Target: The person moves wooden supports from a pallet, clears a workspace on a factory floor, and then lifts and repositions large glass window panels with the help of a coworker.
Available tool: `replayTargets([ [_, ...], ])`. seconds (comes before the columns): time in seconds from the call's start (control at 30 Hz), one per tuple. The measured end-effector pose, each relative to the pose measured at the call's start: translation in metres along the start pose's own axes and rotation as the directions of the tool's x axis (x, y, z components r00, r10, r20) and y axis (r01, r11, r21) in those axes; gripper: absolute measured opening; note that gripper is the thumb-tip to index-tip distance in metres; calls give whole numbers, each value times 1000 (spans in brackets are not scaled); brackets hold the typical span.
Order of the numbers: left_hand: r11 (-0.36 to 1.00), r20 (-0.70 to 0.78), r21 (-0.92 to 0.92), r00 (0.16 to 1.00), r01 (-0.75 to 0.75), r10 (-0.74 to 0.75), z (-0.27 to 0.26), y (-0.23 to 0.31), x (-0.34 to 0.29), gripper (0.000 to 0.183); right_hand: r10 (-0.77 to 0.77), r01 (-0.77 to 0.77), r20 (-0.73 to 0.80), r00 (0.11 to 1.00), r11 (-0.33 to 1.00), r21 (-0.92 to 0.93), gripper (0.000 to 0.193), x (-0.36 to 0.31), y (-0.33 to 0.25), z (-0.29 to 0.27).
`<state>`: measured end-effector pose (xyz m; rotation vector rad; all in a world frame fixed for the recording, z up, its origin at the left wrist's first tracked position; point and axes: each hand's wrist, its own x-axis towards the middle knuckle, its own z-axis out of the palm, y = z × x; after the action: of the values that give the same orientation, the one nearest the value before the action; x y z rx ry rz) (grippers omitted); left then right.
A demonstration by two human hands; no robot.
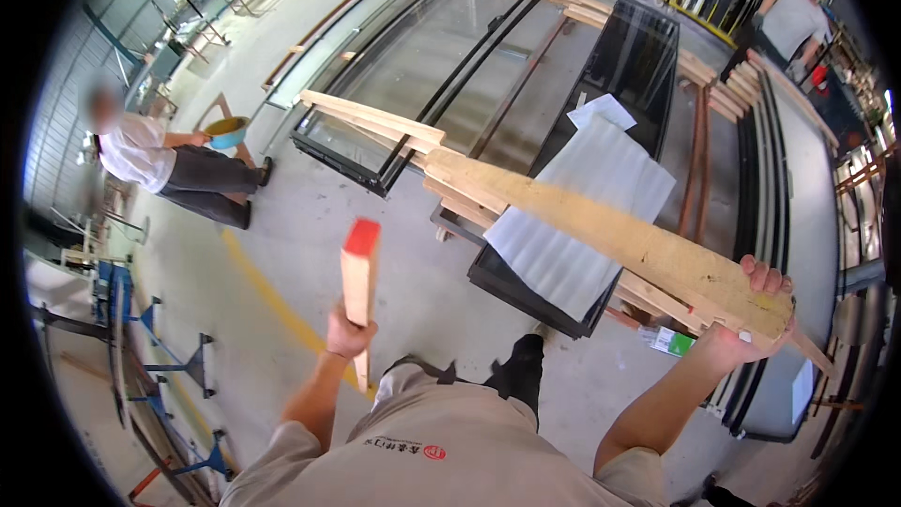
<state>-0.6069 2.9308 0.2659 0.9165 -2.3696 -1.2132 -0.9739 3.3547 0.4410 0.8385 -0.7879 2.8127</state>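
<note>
My left hand (351, 332) is wrapped round a short wooden plank (358, 277) with a red-painted end. That plank stands nearly upright, apart from the frames. My right hand (735, 345) grips the near right end of a long wooden beam (619, 227), its fingers over the far edge. The beam slants up to the left, across a white foam sheet (624, 169) that lies on a dark-framed panel (527, 286). Its far end is by the wooden strips (375, 115) on a large black-framed glass panel (404, 38). Whether the beam rests on the foam I cannot tell.
At left a person (141, 145) holds a basin (225, 136); another person (793, 23) stands at the far right. Stacked frames (770, 169) line the right side. A plastic bottle (671, 342) lies near my right forearm. Blue metal brackets (192, 366) stand at lower left.
</note>
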Motion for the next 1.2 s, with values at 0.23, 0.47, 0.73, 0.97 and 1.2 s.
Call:
replayTargets([
  [0.23,947,103,227,961,229,-257,108,1,-9,39,93,-72,-227,969,993,97,41,14,18,-194],
  [0.47,842,390,284,747,458,-538,173,-16,9,55,182,-103,-497,849,978,181,42,-13,23,-379],
  [0.73,736,616,653,691,-179,-378,196,-5,40,32,215,-89,-891,400,977,196,57,-115,52,-512],
  [0.97,732,679,586,703,-349,-209,207,21,45,30,6,-193,-994,109,981,-15,77,-158,81,-552],
  [1.2,751,550,632,572,193,-609,217,4,26,40,58,-433,-991,-124,895,107,50,-181,101,-655],
])
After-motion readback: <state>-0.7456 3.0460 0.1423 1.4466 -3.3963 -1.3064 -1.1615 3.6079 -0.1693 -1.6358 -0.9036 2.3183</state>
